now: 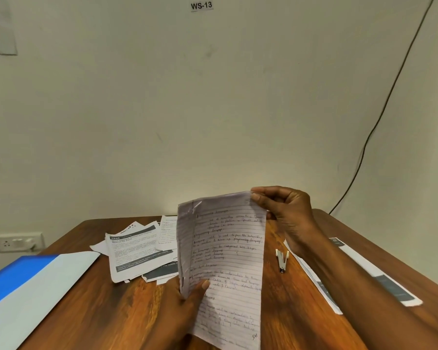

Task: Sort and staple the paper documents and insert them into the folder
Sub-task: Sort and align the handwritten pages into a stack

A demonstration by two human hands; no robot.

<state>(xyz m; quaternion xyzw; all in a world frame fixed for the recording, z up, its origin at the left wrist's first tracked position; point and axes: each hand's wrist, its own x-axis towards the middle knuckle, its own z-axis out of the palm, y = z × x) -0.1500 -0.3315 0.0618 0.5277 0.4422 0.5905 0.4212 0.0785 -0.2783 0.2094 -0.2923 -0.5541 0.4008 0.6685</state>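
Both hands hold a set of lined handwritten sheets (225,256) upright above the wooden table (116,311). My left hand (185,304) grips its lower left edge with the thumb on the front. My right hand (286,213) pinches the top right corner. A small silver stapler (282,260) lies on the table just right of the sheets. The blue and white folder (33,286) lies at the left edge. A loose pile of printed papers (139,251) sits behind the held sheets.
Another stack of printed papers (369,276) lies on the right side, partly under my right forearm. The table stands against a pale wall with a socket (13,242) at the left and a black cable (379,114) at the right.
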